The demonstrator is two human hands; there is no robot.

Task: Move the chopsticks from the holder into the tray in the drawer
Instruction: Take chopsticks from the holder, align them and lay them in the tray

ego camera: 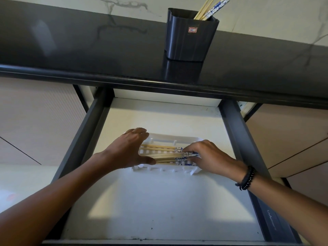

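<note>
A white slotted tray [165,137] sits in the open drawer [159,201]. Several wooden chopsticks [165,154] with blue-and-white patterned ends lie sideways in it. My left hand [126,150] spreads over the tray's left end, fingers straight, thumb touching the plain tips. My right hand [211,157] lies at the right end, fingertips on the patterned ends; a curled grip is not plainly visible. A dark holder [190,38] stands on the counter above, with more chopsticks [211,8] sticking out of it to the upper right.
The glossy dark countertop [88,47] overhangs the drawer's back. Grey metal drawer sides [237,128] run along left and right. Pale cabinet fronts [35,121] flank the drawer. A black bead bracelet [247,178] is on my right wrist.
</note>
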